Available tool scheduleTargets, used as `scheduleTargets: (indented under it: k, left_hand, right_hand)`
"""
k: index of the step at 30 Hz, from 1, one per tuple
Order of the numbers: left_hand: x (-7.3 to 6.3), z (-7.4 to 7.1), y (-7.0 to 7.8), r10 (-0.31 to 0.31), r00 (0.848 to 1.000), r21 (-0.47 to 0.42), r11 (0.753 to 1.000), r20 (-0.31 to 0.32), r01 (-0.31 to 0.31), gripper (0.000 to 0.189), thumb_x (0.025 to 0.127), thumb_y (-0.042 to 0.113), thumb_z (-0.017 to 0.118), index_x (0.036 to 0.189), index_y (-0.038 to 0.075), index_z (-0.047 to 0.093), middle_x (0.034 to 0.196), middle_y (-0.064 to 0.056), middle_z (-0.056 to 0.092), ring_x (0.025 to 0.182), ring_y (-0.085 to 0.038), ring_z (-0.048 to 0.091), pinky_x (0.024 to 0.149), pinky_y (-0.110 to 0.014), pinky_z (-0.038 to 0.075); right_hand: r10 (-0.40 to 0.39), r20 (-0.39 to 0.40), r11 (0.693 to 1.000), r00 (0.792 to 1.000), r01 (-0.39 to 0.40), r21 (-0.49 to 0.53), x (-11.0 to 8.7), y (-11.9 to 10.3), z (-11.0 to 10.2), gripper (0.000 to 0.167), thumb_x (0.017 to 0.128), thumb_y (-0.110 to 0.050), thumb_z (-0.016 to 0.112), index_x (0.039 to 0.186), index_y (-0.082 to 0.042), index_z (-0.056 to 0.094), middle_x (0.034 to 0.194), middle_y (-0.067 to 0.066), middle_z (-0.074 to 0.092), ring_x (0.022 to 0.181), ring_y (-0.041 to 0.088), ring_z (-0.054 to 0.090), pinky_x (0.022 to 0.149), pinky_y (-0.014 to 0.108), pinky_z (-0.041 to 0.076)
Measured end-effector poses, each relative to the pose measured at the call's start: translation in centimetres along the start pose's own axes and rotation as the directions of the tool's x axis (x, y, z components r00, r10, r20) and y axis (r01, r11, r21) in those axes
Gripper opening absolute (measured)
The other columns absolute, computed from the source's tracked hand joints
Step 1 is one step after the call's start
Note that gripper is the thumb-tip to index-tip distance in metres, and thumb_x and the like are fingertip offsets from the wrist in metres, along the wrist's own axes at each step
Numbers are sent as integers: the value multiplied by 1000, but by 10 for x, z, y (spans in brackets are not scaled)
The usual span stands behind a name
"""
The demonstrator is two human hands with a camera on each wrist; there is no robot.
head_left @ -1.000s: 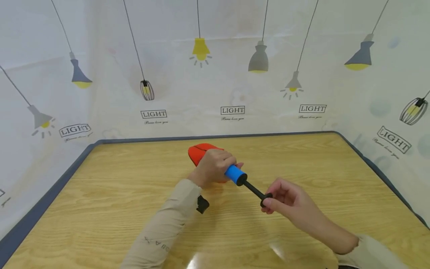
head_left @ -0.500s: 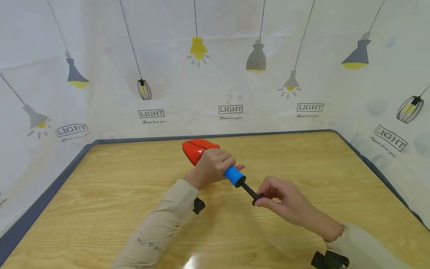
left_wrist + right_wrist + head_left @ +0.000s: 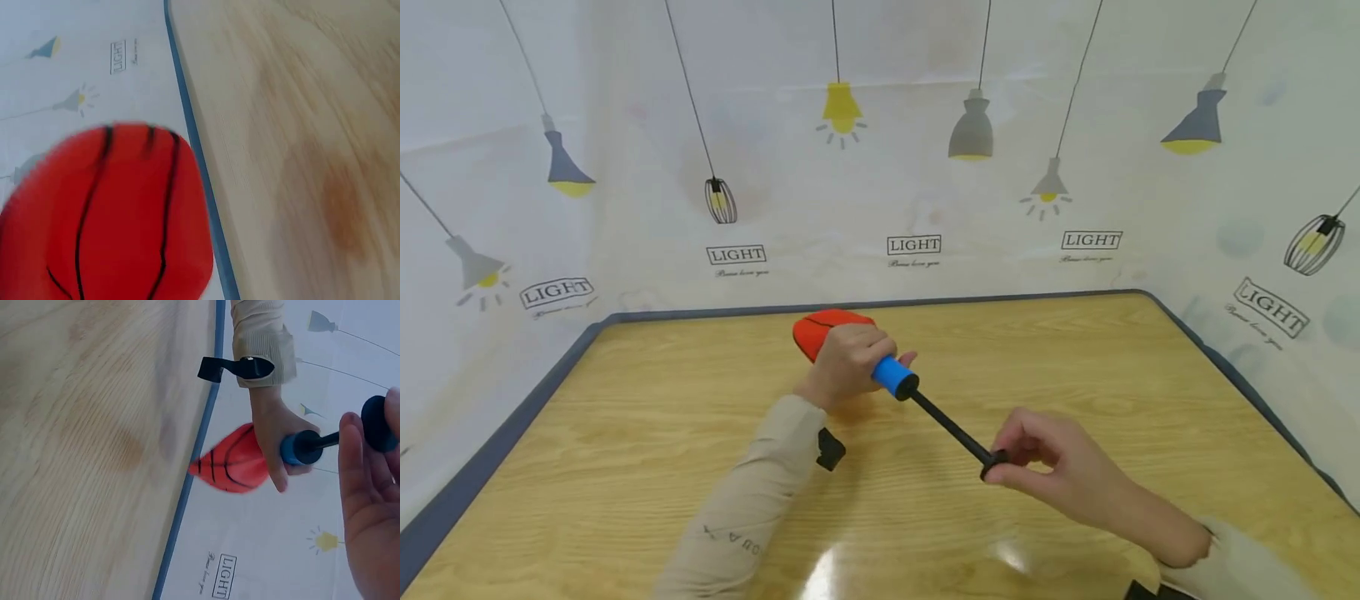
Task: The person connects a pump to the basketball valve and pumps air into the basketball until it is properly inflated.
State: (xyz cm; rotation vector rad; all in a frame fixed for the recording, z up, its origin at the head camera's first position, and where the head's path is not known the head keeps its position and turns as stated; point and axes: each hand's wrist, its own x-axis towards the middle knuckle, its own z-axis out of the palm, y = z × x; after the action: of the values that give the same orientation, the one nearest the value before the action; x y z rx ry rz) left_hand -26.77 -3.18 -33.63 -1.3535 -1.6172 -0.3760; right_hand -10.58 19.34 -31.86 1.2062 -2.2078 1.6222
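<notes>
My left hand [image 3: 850, 362] grips the blue barrel [image 3: 895, 377] of a hand pump, its body slanting down toward the right. At the barrel's far end is a red, partly inflated ball [image 3: 826, 327] with black lines; in the right wrist view the ball [image 3: 231, 461] looks slack and pointed. The fingers hide where ball and pump meet. My right hand [image 3: 1063, 467] pinches the black disc-shaped handle [image 3: 994, 464] of the pump, whose black rod [image 3: 951, 427] is drawn well out. Close up in the left wrist view, the red ball [image 3: 125, 219] shows blurred edges.
Below the hands lies a wood-grain table [image 3: 662, 433] with a dark blue border. A pale sheet [image 3: 820, 192] printed with lamps stands around its back and sides. A black wrist mount [image 3: 831, 450] hangs under my left sleeve.
The rod first slid into the barrel, then came out again, longer than a second ago. My right hand has moved back to the right. My left hand, barrel and ball have shifted left.
</notes>
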Motion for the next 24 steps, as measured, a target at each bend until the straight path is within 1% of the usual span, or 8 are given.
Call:
scheduleTargets:
  k: [3,7,11,12,15,18,20,24]
  left_hand:
    - [0,-1,-3,7,1000,-3,1000,-27,-7,31,82,28,57,57,11,49,49,3,50,42,-9,48,43,-19,41]
    - [10,-1,-1,55,998,6,998,-41,-55,28,82,25,53,58,11,50,50,2,51,43,-9,48,45,-20,42]
    - [17,1,0,110,994,19,994,-16,-109,28,83,23,51,59,11,47,49,3,48,43,-8,47,45,-20,41]
    - [17,2,1,118,993,11,993,-5,-118,27,82,22,53,58,12,47,48,3,47,42,-8,46,45,-19,40]
    - [15,6,1,134,990,-8,991,39,-134,25,79,21,57,58,12,46,49,4,46,42,-7,45,44,-17,39]
    - [9,7,0,117,990,-18,993,75,-116,22,77,19,60,60,12,48,50,4,48,43,-7,47,44,-18,40]
    - [5,5,-3,85,993,-11,996,84,-84,21,78,18,58,60,11,49,51,3,50,44,-8,48,45,-20,41]
    - [-2,1,-6,27,996,-4,1000,83,-27,20,78,16,56,60,9,51,52,1,51,45,-10,50,46,-23,43]
  right_hand:
    - [-84,33,996,996,85,-34,1,0,-3,13,77,0,63,84,-6,54,76,4,58,64,10,57,52,23,49]
    - [-177,69,972,982,186,-142,24,19,-3,10,79,-10,63,83,-8,54,74,1,59,63,8,56,54,21,48]
    - [-212,39,957,977,215,-193,42,41,1,13,76,-6,65,82,-5,54,73,4,59,61,8,56,53,21,48]
    - [-188,19,964,982,188,-191,44,43,3,14,74,-4,66,82,-5,54,73,4,59,61,8,56,52,22,48]
    - [-93,-29,980,995,87,-181,39,43,6,17,73,2,66,82,-5,54,73,5,59,60,8,56,50,24,48]
    - [-30,-41,987,999,23,-162,26,34,7,17,74,3,65,84,-6,54,74,4,59,60,8,57,51,25,49]
    - [-33,-24,989,999,29,-144,17,25,6,17,74,0,66,85,-9,55,76,2,60,61,9,59,52,24,49]
    - [-124,26,983,992,126,-135,4,12,0,16,75,-4,67,85,-12,56,75,-1,60,63,8,59,54,20,49]
